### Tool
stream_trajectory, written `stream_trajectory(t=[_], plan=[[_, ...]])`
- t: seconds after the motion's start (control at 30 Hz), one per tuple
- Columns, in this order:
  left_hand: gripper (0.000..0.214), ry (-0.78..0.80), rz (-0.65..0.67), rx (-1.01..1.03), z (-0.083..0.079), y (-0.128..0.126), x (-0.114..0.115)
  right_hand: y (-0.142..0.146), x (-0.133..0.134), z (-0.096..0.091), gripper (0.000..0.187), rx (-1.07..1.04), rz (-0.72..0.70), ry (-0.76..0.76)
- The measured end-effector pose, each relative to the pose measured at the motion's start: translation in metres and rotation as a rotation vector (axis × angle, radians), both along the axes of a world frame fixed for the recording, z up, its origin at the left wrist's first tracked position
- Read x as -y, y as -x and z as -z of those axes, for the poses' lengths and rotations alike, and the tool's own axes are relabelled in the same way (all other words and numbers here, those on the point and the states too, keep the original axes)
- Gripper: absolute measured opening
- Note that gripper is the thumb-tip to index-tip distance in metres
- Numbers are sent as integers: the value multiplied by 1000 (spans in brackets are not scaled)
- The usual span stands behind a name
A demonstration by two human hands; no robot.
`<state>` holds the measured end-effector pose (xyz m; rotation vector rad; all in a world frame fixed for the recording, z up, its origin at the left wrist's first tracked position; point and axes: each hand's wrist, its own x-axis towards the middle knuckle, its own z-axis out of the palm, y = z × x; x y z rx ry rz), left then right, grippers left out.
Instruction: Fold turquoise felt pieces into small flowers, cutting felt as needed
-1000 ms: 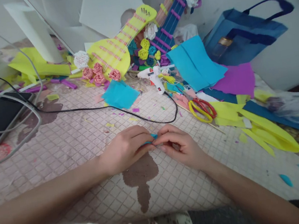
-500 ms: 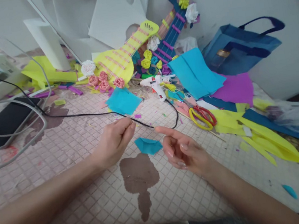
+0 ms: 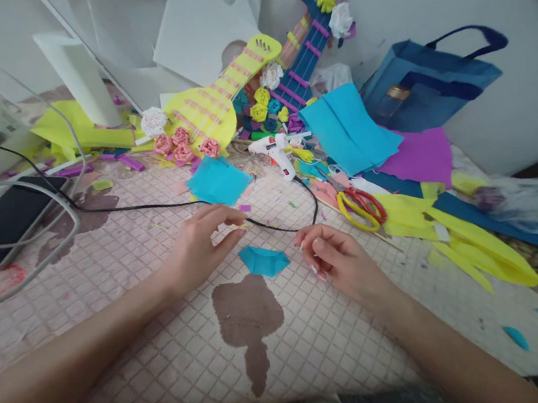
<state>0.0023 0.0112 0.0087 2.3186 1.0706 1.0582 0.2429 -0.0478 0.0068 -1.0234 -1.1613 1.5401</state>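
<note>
A small folded piece of blue crepe paper [image 3: 264, 260] lies on the quilted cloth between my two hands. My left hand [image 3: 204, 243] is just to the left of it, empty, thumb and fingers apart beside the black cord [image 3: 273, 227]. To the paper's right, my right hand [image 3: 335, 257] is loosely closed, the thumb against the curled fingers, and I see nothing in it. Beyond the hands lies a square of blue paper [image 3: 218, 181]. The white glue gun [image 3: 280, 154] rests behind the cord's loop.
Yellow-and-red-handled scissors [image 3: 358, 209] lie right of the glue gun, near blue sheets [image 3: 352, 128] and yellow strips [image 3: 487, 243]. A yellow paper guitar [image 3: 208, 113] and a blue one [image 3: 304, 65] stand behind. At left are a phone [image 3: 4, 224] and grey cable; a blue bag [image 3: 427, 80] stands back right.
My left hand's fingers have opened from a closed shape. My right index finger, stretched out before, has curled in toward the thumb. The folded paper stays on the cloth.
</note>
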Motion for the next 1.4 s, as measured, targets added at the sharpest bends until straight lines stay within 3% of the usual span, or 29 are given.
stream_trajectory(t=[0.13, 0.3, 0.57, 0.8, 0.9, 1.0, 1.1, 1.27, 1.4], plan=[[11, 61, 147, 40, -10, -13, 16, 6, 3, 1, 17, 80, -62, 34], [12, 0, 130, 16, -8, -21, 25, 12, 6, 3, 25, 118, -146, -33], [15, -151, 155, -12, -7, -21, 24, 14, 9, 0, 26, 192, -120, -89], [25, -370, 118, -347, -11, -18, 24, 18, 15, -4, 30, 368, -114, -259], [27, -410, 76, -413, -14, -18, 23, 21, 16, -3, 42, 233, -238, -185], [20, -221, 32, -248, -13, -19, 22, 22, 14, 0, 54, -43, -418, -26], [14, 2, 37, -54, -10, -19, 20, 23, 13, 3, 57, -175, -505, 38], [13, 169, -72, 41, -8, -12, 10, 23, 14, 6, 73, -200, -526, -21], [19, 428, -30, 175, -13, -8, 2, 21, 14, 5, 73, -261, -501, 31]])
